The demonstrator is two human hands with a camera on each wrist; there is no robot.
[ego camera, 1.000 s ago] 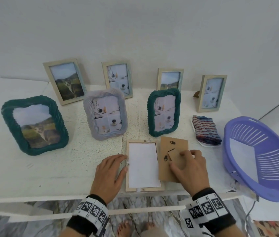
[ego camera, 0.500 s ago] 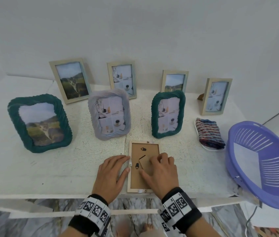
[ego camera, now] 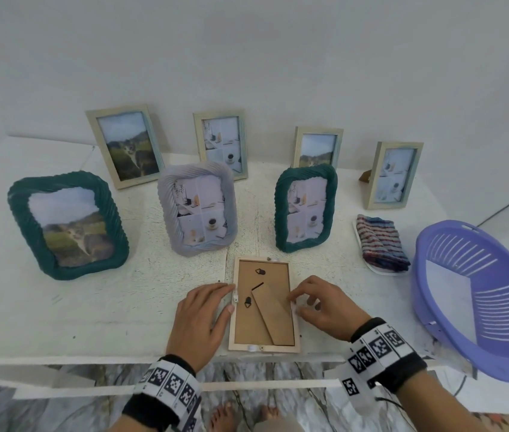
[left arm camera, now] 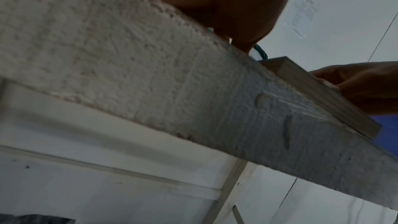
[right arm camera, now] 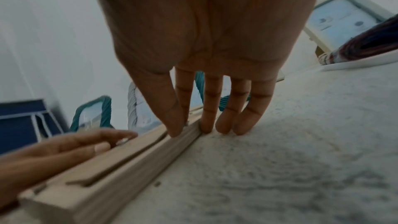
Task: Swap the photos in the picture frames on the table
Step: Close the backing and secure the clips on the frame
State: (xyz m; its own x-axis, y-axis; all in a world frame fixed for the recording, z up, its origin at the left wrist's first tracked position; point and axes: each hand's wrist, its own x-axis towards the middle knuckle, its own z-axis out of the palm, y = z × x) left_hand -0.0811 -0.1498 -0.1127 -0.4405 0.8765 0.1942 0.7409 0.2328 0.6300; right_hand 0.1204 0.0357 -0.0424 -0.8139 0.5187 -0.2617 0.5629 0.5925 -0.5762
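A light wooden picture frame (ego camera: 264,347) lies face down near the table's front edge. Its brown backing board (ego camera: 259,322) with the fold-out stand sits inside it. My left hand (ego camera: 216,302) lies flat on the table, its straight fingertips against the frame's left rim by a white clip. My right hand (ego camera: 297,304) is at the right rim. In the right wrist view its thumb tip rests on top of the frame's rim (right arm camera: 129,164) and its fingertips (right arm camera: 206,129) touch the outer side and the table. The photo inside is hidden.
Behind the flat frame stand a dark green frame (ego camera: 68,226), a grey ribbed frame (ego camera: 198,208), a second green frame (ego camera: 304,207) and several wooden frames (ego camera: 125,145) by the wall. A striped cloth (ego camera: 381,241) and a purple basket (ego camera: 480,294) lie to the right.
The backing board, which lay to the right of the frame, now sits in it and covers the white sheet. My right hand moved off the board to the right rim. The left hand stayed.
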